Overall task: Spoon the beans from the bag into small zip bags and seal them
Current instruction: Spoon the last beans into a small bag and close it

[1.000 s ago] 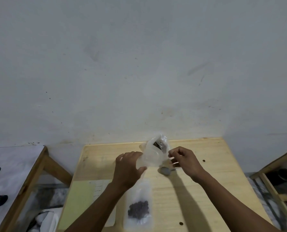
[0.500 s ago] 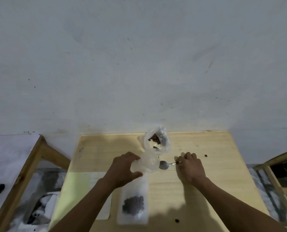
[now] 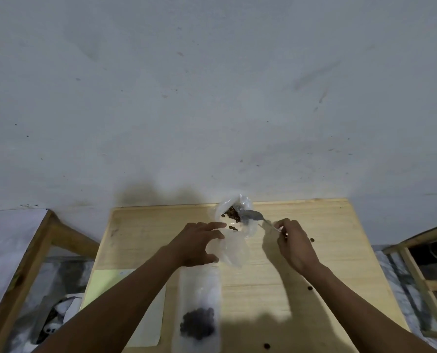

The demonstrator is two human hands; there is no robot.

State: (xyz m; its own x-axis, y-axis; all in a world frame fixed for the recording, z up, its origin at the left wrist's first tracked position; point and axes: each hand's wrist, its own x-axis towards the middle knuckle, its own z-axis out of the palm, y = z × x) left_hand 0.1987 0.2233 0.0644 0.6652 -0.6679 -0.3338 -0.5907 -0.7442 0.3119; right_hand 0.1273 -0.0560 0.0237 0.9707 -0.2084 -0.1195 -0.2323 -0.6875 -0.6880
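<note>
Right hand [image 3: 295, 247] pinches spoon [image 3: 256, 217] at bean bag [image 3: 234, 212], near table [image 3: 314, 220] edge.

Both forearms bare; no sleeves, apparently no jewellery.

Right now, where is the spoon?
In the head view, the spoon is right of centre at the table's far edge, its handle pinched by the right hand, its bowl reaching into the bean bag.
</note>
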